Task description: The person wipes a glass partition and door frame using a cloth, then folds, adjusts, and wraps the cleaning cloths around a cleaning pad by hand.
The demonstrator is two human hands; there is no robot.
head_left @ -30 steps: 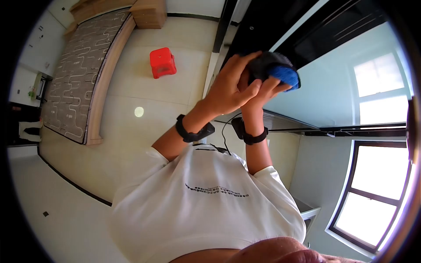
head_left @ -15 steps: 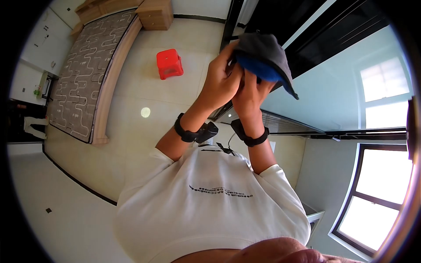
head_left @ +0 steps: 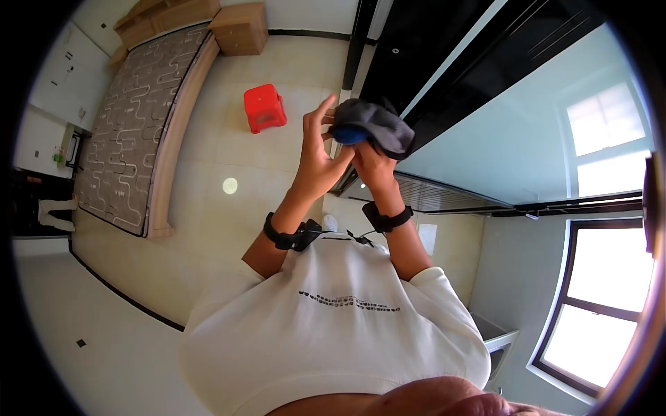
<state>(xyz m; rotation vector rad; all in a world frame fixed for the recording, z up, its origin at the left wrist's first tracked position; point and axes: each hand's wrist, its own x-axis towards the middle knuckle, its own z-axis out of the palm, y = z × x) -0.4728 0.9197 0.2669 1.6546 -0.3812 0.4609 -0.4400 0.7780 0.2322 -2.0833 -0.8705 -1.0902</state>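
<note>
A soft grey cap-like cloth item (head_left: pixel 383 127) with a blue inner part is held up in front of me. My right hand (head_left: pixel 374 168) grips its lower edge, and the cloth hides most of those fingertips. At the item's left side is my left hand (head_left: pixel 320 156), with its fingers spread and the index finger pointing up. The left thumb reaches to the blue part, near the right hand's fingers. Black straps with dark devices sit around both wrists.
A red stool (head_left: pixel 264 108) stands on the tiled floor, left of my hands. Further left is a bed with a patterned mattress (head_left: pixel 132 132), beside a wooden nightstand (head_left: pixel 239 29). Glossy panels (head_left: pixel 513 145) rise at the right. Someone's light trousers (head_left: pixel 57 215) show at the far left.
Both hands and the grey item have moved down and to the left in the view. The left hand's fingers have spread apart, and the item has turned, showing less of its blue part.
</note>
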